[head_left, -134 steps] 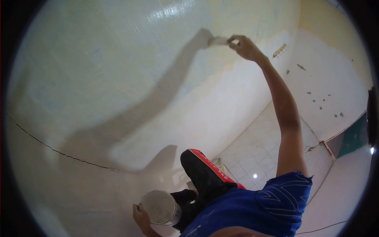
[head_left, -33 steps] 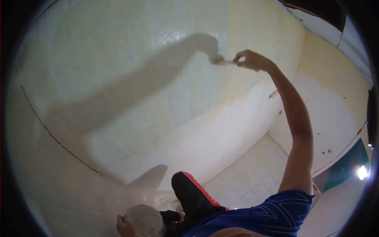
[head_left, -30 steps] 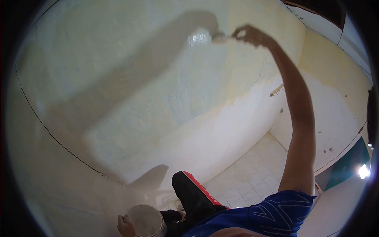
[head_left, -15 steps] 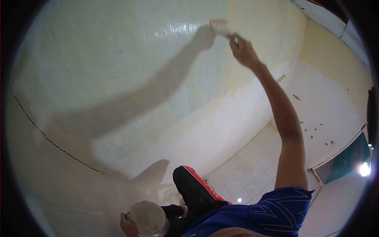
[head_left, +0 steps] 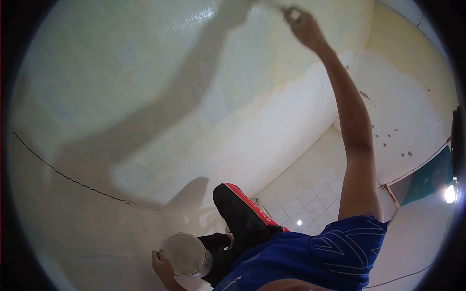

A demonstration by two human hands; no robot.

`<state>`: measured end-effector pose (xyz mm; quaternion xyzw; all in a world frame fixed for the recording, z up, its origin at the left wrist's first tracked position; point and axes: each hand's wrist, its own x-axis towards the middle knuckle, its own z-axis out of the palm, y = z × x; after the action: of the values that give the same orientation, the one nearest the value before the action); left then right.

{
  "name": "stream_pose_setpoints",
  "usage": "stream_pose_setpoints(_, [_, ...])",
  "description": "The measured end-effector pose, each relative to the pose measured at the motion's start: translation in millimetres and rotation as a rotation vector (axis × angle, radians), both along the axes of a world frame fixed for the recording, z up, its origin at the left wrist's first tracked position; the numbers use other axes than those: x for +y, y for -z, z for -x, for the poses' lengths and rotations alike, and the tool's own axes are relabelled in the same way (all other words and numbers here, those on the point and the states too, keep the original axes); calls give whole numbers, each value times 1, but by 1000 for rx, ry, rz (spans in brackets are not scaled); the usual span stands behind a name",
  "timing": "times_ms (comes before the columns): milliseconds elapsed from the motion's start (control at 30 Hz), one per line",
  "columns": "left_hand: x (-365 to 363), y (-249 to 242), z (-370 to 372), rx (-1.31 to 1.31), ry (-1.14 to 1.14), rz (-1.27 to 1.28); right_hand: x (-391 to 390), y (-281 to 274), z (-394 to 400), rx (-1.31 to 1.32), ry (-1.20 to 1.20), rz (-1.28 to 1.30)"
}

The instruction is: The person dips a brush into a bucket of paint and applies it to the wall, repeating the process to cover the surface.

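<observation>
My right hand (head_left: 306,30) is raised at the top of the view, its fingers wrapped round the handle of a paintbrush (head_left: 272,5). The bristle end runs past the upper edge of the picture. Beside the brush is the painted wall (head_left: 145,87), pale green with a wet, shiny patch near the top. Low in the view, my left hand (head_left: 163,267) grips the rim of a white bucket (head_left: 207,264) close to my leg. The bucket's mouth faces up and pale residue coats its inside.
Below the green area the wall is whitish, and yellow shows at the right. A long dark crack (head_left: 68,177) crosses the lower left. Pale floor tiles (head_left: 310,203) lie below. A bright lamp (head_left: 450,195) shines at the right, near a green panel (head_left: 429,177).
My right hand and the brush have moved up in the view, taking the bristles out of the picture. The bucket and left hand sit slightly higher and further right; the whole view has shifted.
</observation>
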<state>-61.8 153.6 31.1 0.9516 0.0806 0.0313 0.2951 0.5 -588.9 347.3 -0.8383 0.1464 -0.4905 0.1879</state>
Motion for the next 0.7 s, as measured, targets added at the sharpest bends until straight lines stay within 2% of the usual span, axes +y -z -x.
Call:
stream_pose_setpoints(67, [2,9,-1,5,-16,-10,15,-50,10,-220,17,84])
stream_pose_setpoints(167, [-1,7,1,6,-42,-8,17,-35,-4,-133,-19,69])
stream_pose_setpoints(200, [-4,4,2,8,-47,9,5,-3,-23,121,156,-7])
stream_pose_setpoints(233, [-6,2,3,14,-51,4,-2,52,-44,-129,-82,103])
stream_pose_setpoints(333, [-9,-4,3,16,-65,-13,16,206,-59,-178,-152,94])
stream_pose_setpoints(400, [-9,-7,1,29,-64,2,40,288,-53,-171,-184,-3])
stream_pose_setpoints(433, [-8,-5,0,32,-69,2,51,314,-45,-73,-194,-90])
stream_pose_setpoints(500, [-3,-2,-1,15,-31,-2,62,342,-25,170,-200,-253])
stream_pose_setpoints(533, [-3,-5,0,22,-26,-11,61,356,-14,175,-194,-263])
stream_pose_setpoints(633, [-7,-4,-1,11,-17,-6,33,391,16,644,-259,-263])
stream_pose_setpoints(700, [-1,5,-4,19,-57,8,14,366,8,663,-178,-234])
